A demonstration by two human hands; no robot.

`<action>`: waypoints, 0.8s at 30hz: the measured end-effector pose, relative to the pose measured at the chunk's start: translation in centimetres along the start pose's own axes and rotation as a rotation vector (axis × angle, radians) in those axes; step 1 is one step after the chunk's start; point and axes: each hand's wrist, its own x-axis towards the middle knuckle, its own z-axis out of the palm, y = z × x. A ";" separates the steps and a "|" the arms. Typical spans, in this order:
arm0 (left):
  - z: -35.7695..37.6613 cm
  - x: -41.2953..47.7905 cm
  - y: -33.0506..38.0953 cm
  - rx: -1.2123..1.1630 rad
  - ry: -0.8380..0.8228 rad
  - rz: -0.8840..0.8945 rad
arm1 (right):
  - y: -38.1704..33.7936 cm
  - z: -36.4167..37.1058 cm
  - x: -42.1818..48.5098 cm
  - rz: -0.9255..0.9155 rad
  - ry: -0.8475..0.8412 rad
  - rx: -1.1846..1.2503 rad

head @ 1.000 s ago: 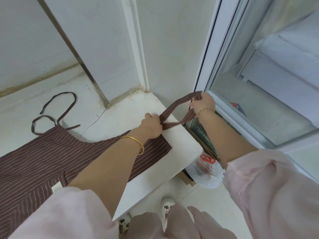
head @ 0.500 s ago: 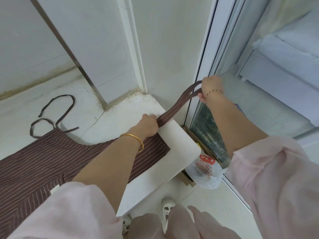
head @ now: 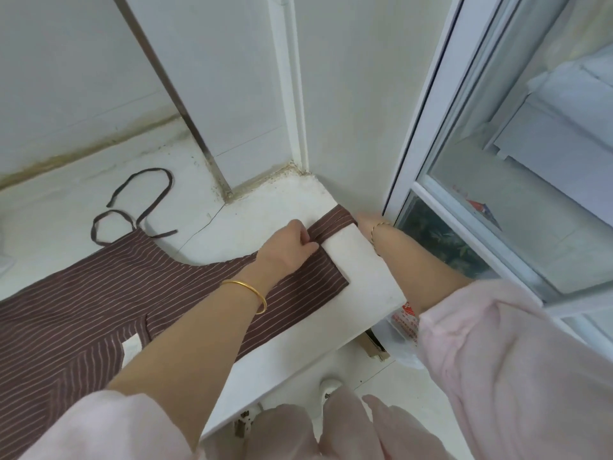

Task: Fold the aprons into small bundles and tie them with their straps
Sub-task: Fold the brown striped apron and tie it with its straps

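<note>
On the table: a brown apron with thin pale stripes (head: pixel 99 310) lies spread flat on the white stone table (head: pixel 365 270). Its bib end points left and one corner lies near the table's right edge.
Side strap: a flat brown fabric side strap (head: pixel 335 220) runs from that corner across bare table to the right edge. It appears doubled, in two bands side by side.
Left hand: the left hand (head: pixel 288 244) rests on the apron corner. Its fingers are curled and pinch the side strap where it meets the cloth. A gold bangle (head: pixel 248 290) circles the wrist.
Right hand: the right hand (head: pixel 363 220) sits at the table's right edge, touching the far end of the side strap. The fingers are hidden, so a grip cannot be confirmed. A thin twisted bracelet (head: pixel 376 230) is on the wrist.
Loose straps: narrow dark brown loose straps (head: pixel 142 194) lie in open loops on the table just beyond the bib.
Below the table: a clear plastic bag with red print (head: pixel 406 323) sits beside the right forearm, near the glass door (head: pixel 497 227).
</note>
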 end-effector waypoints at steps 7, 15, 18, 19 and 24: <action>1.8 -1.2 0.3 0.154 -0.193 0.104 | -0.9 0.0 1.6 0.042 -0.087 0.304; 1.7 -1.3 -0.9 -0.089 -0.186 0.160 | -3.6 -1.3 -0.6 -0.112 -0.198 1.019; 0.2 -1.4 -0.9 -0.637 -0.004 -0.024 | -5.4 -0.4 -4.0 -0.338 -0.080 0.876; -0.6 -1.2 -1.2 -0.847 0.103 -0.151 | -5.9 0.2 -5.7 -0.487 -0.023 0.690; -4.5 -2.2 -6.1 -1.594 0.427 -0.430 | -3.2 5.5 -13.0 -0.897 -0.475 -0.366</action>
